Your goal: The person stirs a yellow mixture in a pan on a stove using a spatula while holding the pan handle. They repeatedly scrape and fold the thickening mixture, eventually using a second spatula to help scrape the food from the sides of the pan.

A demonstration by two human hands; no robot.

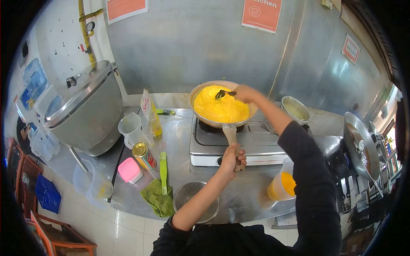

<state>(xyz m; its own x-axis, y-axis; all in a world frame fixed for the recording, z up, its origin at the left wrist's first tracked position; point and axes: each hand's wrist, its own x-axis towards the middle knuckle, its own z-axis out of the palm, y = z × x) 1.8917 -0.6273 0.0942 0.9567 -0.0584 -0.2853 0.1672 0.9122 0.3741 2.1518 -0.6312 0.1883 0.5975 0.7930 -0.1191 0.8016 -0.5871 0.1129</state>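
A frying pan (pixel 252 114) sits on the left burner of the gas stove (pixel 209 147), with yellow, egg-like food (pixel 213 109) spread across its inside. Its pale handle points toward me, and my left hand (pixel 233 159) is wrapped round it. Over the pan's right side, my right hand (pixel 246 94) grips a black slotted spatula (pixel 221 94), whose head touches the yellow food. The exact shape of that head is partly blurred. To the right of the stove stands a clear pitcher (pixel 281 185) with yellow liquid, partly behind my right sleeve.
A metal bowl (pixel 176 198), green cloth (pixel 153 199), green-handled brush (pixel 163 170), can (pixel 144 156) and pink-lidded container (pixel 130 170) stand left of my arm. Behind are an oil bottle (pixel 156 126) and plastic jug (pixel 129 128). A pot (pixel 295 107) occupies the right burner.
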